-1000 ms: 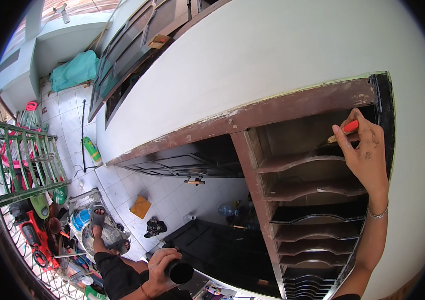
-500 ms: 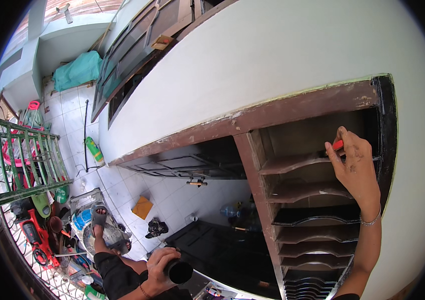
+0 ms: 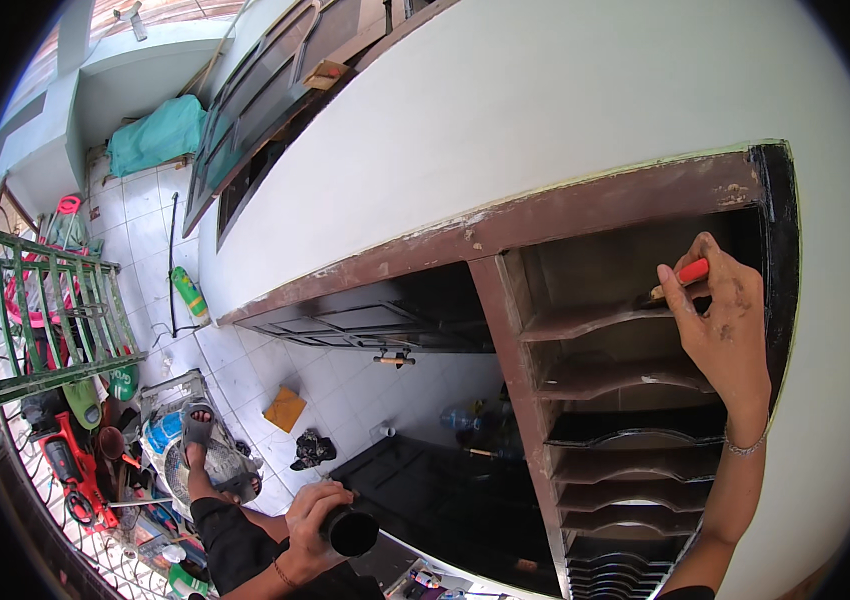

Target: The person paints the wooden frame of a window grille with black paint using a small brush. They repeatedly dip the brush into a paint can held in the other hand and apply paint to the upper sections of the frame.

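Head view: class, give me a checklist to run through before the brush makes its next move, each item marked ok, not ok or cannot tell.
1. Red-handled brush gripped in the right hand: ok.
2. Black cup held in the left hand: ok.
3. Enough inside the cup: cannot tell, its inside just looks dark.
4. Brush tip touching the top slat: cannot tell, though it is close.
5. All slats evenly black: not ok; the third slat is black, the top one brown.
6. Sandalled feet firmly supported: cannot tell.
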Demonstrator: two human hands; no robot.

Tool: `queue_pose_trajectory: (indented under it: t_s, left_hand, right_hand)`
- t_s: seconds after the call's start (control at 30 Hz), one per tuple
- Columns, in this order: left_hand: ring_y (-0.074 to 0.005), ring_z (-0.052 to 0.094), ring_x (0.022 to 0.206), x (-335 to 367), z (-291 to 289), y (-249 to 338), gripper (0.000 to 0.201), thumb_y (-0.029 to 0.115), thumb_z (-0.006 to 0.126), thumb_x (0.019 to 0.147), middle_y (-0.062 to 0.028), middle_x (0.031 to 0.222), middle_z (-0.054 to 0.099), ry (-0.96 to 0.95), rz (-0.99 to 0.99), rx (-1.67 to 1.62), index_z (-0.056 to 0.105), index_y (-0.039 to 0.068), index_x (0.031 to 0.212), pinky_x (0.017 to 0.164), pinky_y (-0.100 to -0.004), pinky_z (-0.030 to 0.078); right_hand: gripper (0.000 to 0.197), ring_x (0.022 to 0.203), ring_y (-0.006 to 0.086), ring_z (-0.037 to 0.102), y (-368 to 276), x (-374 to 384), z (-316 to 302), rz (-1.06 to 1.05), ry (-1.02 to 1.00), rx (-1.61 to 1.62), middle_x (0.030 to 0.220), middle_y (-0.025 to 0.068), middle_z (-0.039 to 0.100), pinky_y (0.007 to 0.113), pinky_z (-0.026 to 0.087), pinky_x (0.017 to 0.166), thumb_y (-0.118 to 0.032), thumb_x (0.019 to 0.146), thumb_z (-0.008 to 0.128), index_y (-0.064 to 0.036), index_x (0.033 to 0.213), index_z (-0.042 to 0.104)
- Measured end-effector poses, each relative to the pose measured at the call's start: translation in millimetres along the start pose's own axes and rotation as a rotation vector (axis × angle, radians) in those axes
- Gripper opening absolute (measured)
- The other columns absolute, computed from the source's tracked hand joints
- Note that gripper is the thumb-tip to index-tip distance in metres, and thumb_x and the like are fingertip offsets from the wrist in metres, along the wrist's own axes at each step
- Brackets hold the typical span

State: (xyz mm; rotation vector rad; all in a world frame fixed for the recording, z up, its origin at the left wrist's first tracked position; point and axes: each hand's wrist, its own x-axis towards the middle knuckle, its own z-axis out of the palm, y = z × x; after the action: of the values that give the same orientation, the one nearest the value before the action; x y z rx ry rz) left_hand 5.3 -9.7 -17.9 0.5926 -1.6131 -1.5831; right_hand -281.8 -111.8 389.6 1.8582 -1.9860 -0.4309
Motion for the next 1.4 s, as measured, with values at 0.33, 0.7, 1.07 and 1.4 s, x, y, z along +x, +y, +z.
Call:
queue_pose_trajectory:
  t_s: [0.33, 0.7, 1.07, 1.4]
  left_hand:
    - [-0.0337, 0.070, 0.105, -4.6, 0.6, -1.6, 0.052, 0.014, 0.094, 0.063, -0.0115, 0.106, 0.072, 0.003, -0.002, 0.009, 0.067, 0.005, 0.107, 0.089, -0.0428, 0.055]
    - [-0.0333, 0.071, 0.105, -6.0, 1.8, 1.3, 0.050, 0.014, 0.094, 0.065, -0.0114, 0.105, 0.072, -0.001, -0.010, 0.003, 0.067, 0.005, 0.107, 0.089, -0.0425, 0.055]
    - [-0.0323, 0.071, 0.104, -5.3, 0.1, 4.4, 0.048, 0.014, 0.094, 0.067, -0.0113, 0.104, 0.073, -0.002, -0.008, -0.015, 0.067, 0.005, 0.106, 0.088, -0.0418, 0.056]
    - [-0.0331, 0.071, 0.103, -9.8, -4.0, 4.2, 0.051, 0.013, 0.093, 0.064, -0.0105, 0.105, 0.072, -0.010, -0.019, 0.009, 0.067, 0.006, 0.107, 0.089, -0.0428, 0.055]
  right_hand:
    - [0.056, 0.091, 0.0251, 0.061, 10.8, -6.5, -8.0, 0.123, -0.172, -0.119, 0.110, 0.0101, 0.069, 0.039, 0.051, 0.093, -0.010, 0.100, 0.073, -0.0005, 0.150, 0.050]
    - [0.036, 0.067, 0.0267, 0.065, 2.4, 6.9, -14.8, -0.019, -0.073, -0.153, 0.086, 0.0167, 0.065, 0.036, 0.055, 0.064, -0.007, 0.099, 0.071, 0.0102, 0.128, 0.057]
    - [0.057, 0.086, 0.0242, 0.065, 8.0, 1.3, 2.0, 0.168, -0.107, -0.075, 0.102, 0.0144, 0.068, 0.037, 0.055, 0.078, -0.011, 0.098, 0.075, 0.0044, 0.146, 0.049]
    - [0.057, 0.092, 0.0289, 0.060, 10.0, -2.2, 11.9, 0.121, -0.129, -0.107, 0.102, 0.0142, 0.069, 0.041, 0.054, 0.085, -0.011, 0.097, 0.077, 0.0035, 0.146, 0.052]
